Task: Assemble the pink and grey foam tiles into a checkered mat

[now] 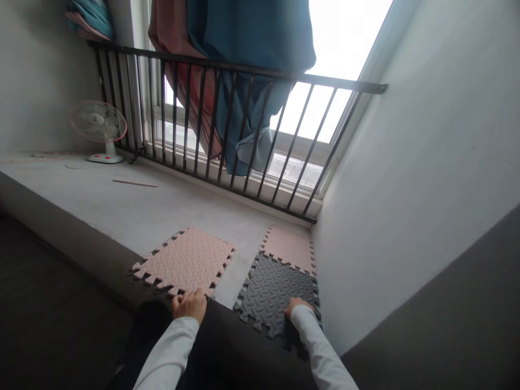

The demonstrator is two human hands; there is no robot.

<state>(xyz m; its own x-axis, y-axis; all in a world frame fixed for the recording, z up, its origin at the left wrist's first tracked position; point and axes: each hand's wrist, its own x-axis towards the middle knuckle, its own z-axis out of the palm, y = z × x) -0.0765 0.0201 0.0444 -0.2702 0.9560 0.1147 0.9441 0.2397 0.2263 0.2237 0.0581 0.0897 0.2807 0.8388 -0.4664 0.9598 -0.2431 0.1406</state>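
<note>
My left hand [190,305] grips the near edge of a pink interlocking foam mat [190,257], fingers on top of its toothed border. Dark teeth show beneath the pink mat's left and near edges, so something dark lies under it. My right hand [299,306] rests on a black foam mat [274,292], its fingers curled and knuckles bent; nothing shows in it. Behind the black mat, a second pink foam mat [289,246] lies against its far edge, close to the right wall. A strip of bare ledge separates the left pink mat from the right pair.
The raised white ledge [134,214] runs along the window behind a black metal railing [239,130]. A fan [97,127] and a thin strip [135,183] are on its left part. Blue and red curtains [252,32] hang at the railing. A wall [410,179] bounds the right.
</note>
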